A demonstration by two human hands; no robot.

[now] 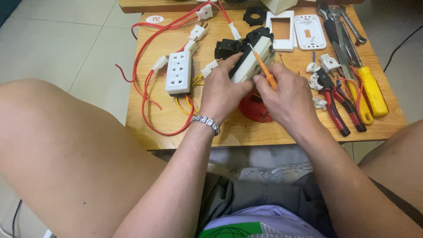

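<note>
Gripping a white socket block [252, 59], the left hand [222, 90] is closed around it. The right hand [286, 94], at three o'clock, pinches an orange screwdriver [265, 69] against it.

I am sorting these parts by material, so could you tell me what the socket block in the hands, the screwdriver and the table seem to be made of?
The socket block looks like moulded plastic, a smooth white face on a black back. The screwdriver seems to have a glossy, see-through orange plastic handle; its tip is hidden. The table appears to be varnished wood, with visible grain and a light sheen.
</note>
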